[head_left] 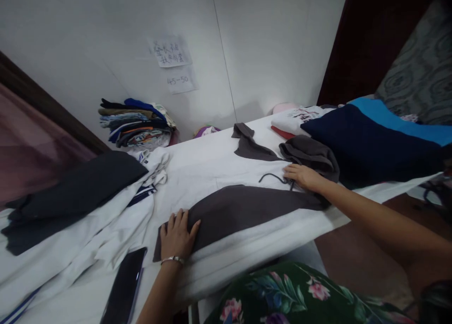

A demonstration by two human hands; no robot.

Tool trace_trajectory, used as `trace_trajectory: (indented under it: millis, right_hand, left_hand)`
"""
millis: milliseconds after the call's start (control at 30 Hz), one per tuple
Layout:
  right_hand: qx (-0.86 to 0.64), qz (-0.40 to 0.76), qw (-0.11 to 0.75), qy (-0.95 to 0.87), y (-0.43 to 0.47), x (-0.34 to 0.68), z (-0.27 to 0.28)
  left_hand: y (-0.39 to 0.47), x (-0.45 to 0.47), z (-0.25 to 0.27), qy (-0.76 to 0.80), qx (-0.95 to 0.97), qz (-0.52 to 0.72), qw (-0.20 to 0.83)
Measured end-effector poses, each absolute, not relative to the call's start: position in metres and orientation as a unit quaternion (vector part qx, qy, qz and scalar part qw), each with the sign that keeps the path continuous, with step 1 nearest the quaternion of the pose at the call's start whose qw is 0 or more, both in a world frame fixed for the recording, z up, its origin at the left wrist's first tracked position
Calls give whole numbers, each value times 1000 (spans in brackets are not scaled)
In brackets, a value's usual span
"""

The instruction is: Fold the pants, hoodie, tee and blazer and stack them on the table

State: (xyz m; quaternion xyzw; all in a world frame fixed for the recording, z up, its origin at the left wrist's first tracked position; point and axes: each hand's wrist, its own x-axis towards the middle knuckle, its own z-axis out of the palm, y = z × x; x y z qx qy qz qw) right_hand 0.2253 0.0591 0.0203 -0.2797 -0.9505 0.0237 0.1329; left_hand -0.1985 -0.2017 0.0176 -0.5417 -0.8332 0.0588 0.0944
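A hooded sweatshirt [240,206] lies spread in front of me, with dark grey sleeves, a dark grey hood [310,152] bunched at the right and what looks like a white body. Its dark drawstring [271,175] curls near the neck. My left hand [177,237] rests flat on the cuff end of the near sleeve, fingers spread. At the neck, my right hand [302,175] lies with its fingers extended over the fabric beside the drawstring. The far sleeve [252,145] is bent near its end.
A phone [125,286] lies left of my left arm on the white-covered table [197,159]. Further left are white garments [116,230] and a folded black garment [77,187]. Stacked clothes [137,124] stand by the wall; a navy and blue garment [370,140] lies at right.
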Motion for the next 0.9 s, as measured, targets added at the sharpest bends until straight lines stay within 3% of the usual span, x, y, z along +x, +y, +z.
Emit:
trace_trajectory:
  millis: [100,267,367,467,667,800,900]
  right_hand:
    - [-266,100,159,-945,63,218,19]
    - [-431,384,332,-746,67,210,31]
    - [-500,450,419,-610,76,209,41]
    - [-498,380,370,-686,79,210,45]
    - [-240,95,107,-960,63,208,24]
    - [-241,-26,68,-968,63,214,12]
    - [-264,-6,75,-961,68,220,17]
  left_hand:
    - [-203,-200,15,-831,-544,52,102]
    - [-204,-202,12,-837,-538,43,93]
    - [-203,-201,13,-839,-536,42,87]
    - [-203,-200,15,-838,-538,36,81]
    - [-203,-200,15,-839,-537,38,79]
    - [-203,-200,15,-838,-538,36,78]
    - [-203,-199,16,-838,-539,36,80]
